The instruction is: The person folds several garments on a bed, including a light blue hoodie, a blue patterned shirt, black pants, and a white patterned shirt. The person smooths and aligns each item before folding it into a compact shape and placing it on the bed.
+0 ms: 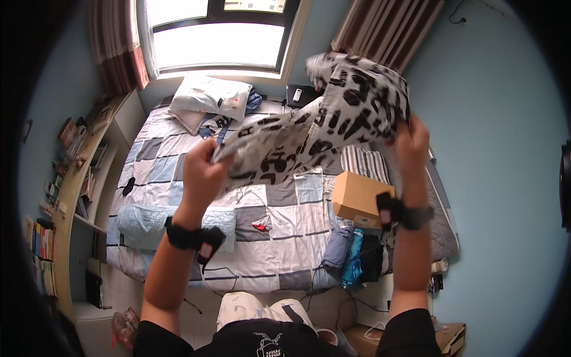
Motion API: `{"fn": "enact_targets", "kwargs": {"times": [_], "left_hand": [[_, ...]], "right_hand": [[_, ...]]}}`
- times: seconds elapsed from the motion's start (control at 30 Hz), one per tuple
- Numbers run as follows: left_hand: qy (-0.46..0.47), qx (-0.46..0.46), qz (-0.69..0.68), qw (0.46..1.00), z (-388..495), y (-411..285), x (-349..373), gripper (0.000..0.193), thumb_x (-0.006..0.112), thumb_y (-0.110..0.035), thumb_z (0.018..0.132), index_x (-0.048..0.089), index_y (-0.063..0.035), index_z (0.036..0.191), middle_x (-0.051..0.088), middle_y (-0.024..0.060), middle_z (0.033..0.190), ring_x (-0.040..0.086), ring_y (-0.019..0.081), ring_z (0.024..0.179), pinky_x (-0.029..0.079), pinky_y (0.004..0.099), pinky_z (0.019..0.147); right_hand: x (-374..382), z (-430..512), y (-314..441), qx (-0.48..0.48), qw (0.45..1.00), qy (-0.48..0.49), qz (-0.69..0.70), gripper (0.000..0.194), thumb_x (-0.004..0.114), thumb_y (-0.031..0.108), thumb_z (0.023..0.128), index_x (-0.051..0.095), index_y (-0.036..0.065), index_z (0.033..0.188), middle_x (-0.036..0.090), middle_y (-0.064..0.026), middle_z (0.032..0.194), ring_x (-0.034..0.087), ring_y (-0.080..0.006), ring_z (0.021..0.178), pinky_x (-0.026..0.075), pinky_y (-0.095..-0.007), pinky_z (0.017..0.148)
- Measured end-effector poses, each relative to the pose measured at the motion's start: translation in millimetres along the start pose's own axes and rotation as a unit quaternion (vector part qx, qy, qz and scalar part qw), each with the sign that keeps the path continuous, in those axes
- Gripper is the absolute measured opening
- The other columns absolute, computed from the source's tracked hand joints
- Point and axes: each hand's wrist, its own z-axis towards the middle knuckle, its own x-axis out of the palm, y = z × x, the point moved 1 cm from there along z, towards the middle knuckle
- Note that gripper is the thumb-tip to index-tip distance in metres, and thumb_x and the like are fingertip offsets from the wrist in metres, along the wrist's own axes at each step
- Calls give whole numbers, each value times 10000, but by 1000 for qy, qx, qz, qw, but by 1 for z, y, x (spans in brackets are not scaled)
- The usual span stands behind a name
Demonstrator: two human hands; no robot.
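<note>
A white cloth garment with black patterns (352,105) is held up in the air over the bed, partly blurred. My left hand (207,167) is closed on its lower left end, and my right hand (410,136) grips its right edge. Between the hands the fabric sags and twists, with its upper part bunched toward the right. Beneath it lies the bed's checked sheet (285,227). Both wrists wear black straps with small devices. Which part of the garment each hand holds cannot be told.
On the bed are a cardboard box (361,196), rolled clothes (339,250), a folded light-blue cloth (178,225), pillows (209,98) and a black sock-like item (129,186). A bookshelf (84,178) stands left; cables (312,292) trail near the bed's front edge.
</note>
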Motion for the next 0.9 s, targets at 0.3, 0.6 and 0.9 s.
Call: {"fn": "enact_targets", "kwargs": {"times": [0.3,0.6,0.9], "left_hand": [[320,-342,247,849,-216,98,-26,444,813,-417,703,718,2,817,663,166,681,654,245,621,506,376,623],[292,-341,147,881,-236,103,-5,445,907,-302,647,624,15,778,590,29,650,528,111,598,453,303,565],[342,-236,-32,909,-204,19,19,229,818,-96,780,617,-9,846,615,-9,759,565,36,657,465,205,551]], "right_hand": [[64,-339,-240,293,895,178,-284,385,580,357,916,725,11,833,687,-227,744,679,-360,659,504,-462,625],[118,-418,-158,373,860,333,106,1086,850,448,708,229,35,1498,353,-233,1471,564,-303,1175,513,-401,927],[145,-360,-49,150,925,350,-10,222,703,223,782,696,97,965,693,-67,868,632,-245,948,484,-396,853]]}}
